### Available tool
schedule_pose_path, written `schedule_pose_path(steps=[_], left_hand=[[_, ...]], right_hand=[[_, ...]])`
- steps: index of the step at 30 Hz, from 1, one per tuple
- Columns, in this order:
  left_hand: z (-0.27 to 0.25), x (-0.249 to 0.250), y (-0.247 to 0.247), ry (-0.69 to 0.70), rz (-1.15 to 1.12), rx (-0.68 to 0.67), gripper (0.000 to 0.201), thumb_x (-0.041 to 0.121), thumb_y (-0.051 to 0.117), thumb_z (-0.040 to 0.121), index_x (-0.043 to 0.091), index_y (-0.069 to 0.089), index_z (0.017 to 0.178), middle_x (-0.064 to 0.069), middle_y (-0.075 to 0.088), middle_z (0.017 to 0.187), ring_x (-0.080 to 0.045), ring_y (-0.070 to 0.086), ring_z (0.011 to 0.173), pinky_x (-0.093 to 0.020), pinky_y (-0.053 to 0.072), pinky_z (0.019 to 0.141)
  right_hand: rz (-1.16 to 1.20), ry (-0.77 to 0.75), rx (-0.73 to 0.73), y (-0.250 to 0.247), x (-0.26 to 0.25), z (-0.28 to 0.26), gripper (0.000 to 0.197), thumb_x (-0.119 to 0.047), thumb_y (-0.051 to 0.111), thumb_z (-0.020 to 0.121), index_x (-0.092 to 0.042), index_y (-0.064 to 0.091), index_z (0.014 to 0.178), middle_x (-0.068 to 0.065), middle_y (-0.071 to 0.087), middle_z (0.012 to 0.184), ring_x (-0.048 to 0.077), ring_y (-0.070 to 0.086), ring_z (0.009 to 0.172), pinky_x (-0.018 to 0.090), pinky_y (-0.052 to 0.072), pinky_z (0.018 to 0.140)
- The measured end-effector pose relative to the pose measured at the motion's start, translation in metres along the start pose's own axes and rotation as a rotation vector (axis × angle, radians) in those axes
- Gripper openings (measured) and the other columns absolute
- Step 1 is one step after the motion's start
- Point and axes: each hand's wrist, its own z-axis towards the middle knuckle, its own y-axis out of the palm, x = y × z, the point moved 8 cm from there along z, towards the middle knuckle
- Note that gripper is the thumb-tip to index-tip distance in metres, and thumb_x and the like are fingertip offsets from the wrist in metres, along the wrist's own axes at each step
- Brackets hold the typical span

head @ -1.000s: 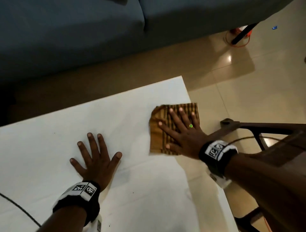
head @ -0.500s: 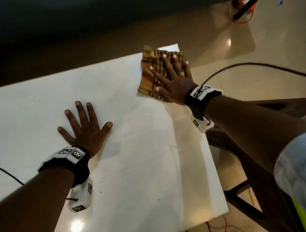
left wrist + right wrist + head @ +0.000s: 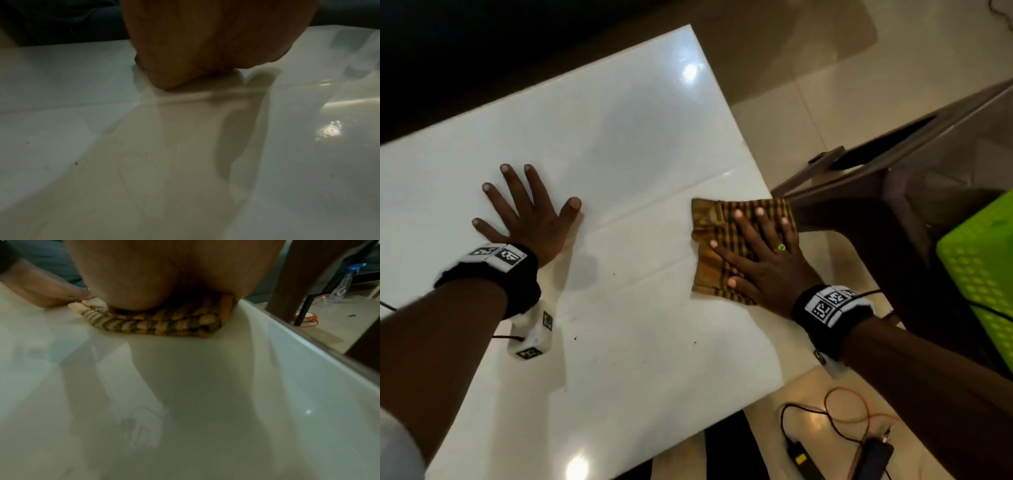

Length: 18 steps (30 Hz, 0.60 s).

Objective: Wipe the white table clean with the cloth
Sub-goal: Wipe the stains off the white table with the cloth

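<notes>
Right hand (image 3: 767,267) flat on the cloth (image 3: 714,240) at the desk's (image 3: 626,137) right edge.

Its fingers (image 3: 748,228) lie straight and spread, pressing the folded, striped cloth onto the white desk; a ring (image 3: 781,247) sits on one finger. The left hand (image 3: 530,219) rests palm down well apart on the desk, fingers straight and splayed, holding nothing. Dark specks (image 3: 575,337) dot the near part of the desk. A brown chair (image 3: 876,192) stands just beside the right edge.
</notes>
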Motion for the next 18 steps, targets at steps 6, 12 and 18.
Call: schedule_pose_path(steps=[6, 12, 18], left_hand=[[0.004, -0.007, 0.001, 0.055, 0.004, 0.035, 0.084, 0.073, 0.026, 0.093, 0.031, -0.010, 0.157, -0.001, -0.019, 0.166, -0.035, -0.016, 0.152, -0.076, -0.002, 0.111], [-0.021, -0.022, 0.015, 0.173, 0.054, 0.059, 0.084, 0.074, 0.018, 0.090, 0.030, -0.006, 0.157, -0.005, -0.012, 0.167, -0.034, -0.011, 0.153, -0.074, 0.000, 0.112], [-0.029, -0.017, 0.015, 0.202, 0.112, 0.070, 0.088, 0.078, 0.013, 0.087, 0.028, -0.002, 0.158, -0.008, -0.005, 0.168, -0.036, -0.004, 0.153, -0.076, 0.006, 0.109]], right_hand=[[0.032, 0.091, -0.017, 0.028, -0.016, -0.091, 0.065, -0.064, 0.030, 0.100, -0.042, 0.018, 0.160, 0.015, 0.007, 0.170, 0.043, 0.004, 0.155, 0.066, 0.010, 0.120], [0.077, 0.195, -0.009, 0.045, -0.033, -0.145, 0.063, -0.063, 0.025, 0.101, -0.040, 0.019, 0.160, 0.015, 0.006, 0.170, 0.042, 0.001, 0.156, 0.069, 0.010, 0.119], [0.122, 0.262, -0.006, 0.053, -0.086, -0.161, 0.064, -0.061, 0.036, 0.097, -0.043, 0.025, 0.157, 0.020, 0.009, 0.169, 0.047, 0.005, 0.154, 0.070, 0.008, 0.119]])
